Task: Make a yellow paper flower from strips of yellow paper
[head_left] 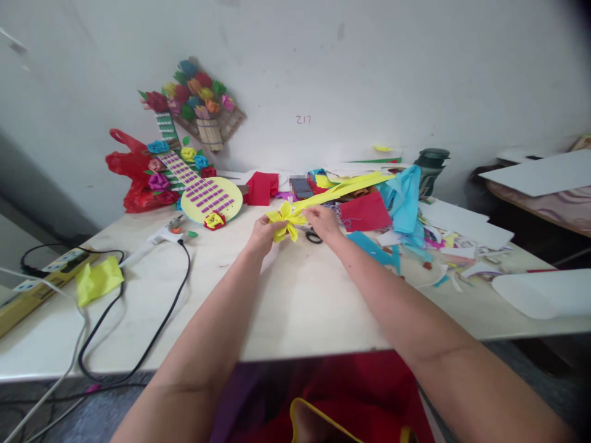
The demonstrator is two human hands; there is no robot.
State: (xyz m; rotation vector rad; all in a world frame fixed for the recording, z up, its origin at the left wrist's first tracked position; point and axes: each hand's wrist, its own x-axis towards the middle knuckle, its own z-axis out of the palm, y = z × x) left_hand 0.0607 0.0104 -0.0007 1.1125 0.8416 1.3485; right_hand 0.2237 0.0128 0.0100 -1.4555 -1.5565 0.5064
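Observation:
A yellow paper flower (285,216) with pointed petals is held up over the table in front of me. My left hand (264,235) grips its left side, fingers closed. On the other side, my right hand (324,223) pinches at the right-hand petals; the fingertips are too small to make out finely. Just under the right hand lie scissors (314,237), of which the black handles show. Behind the flower, a long yellow paper strip (351,187) stretches to the right over other craft paper.
On the left stand a flower-trimmed paper guitar (211,200), a white glue gun (168,232) with a black cord, and a yellow power strip (44,289). To the right are red paper (366,212), blue paper (406,200), scraps and a dark green bottle (431,169).

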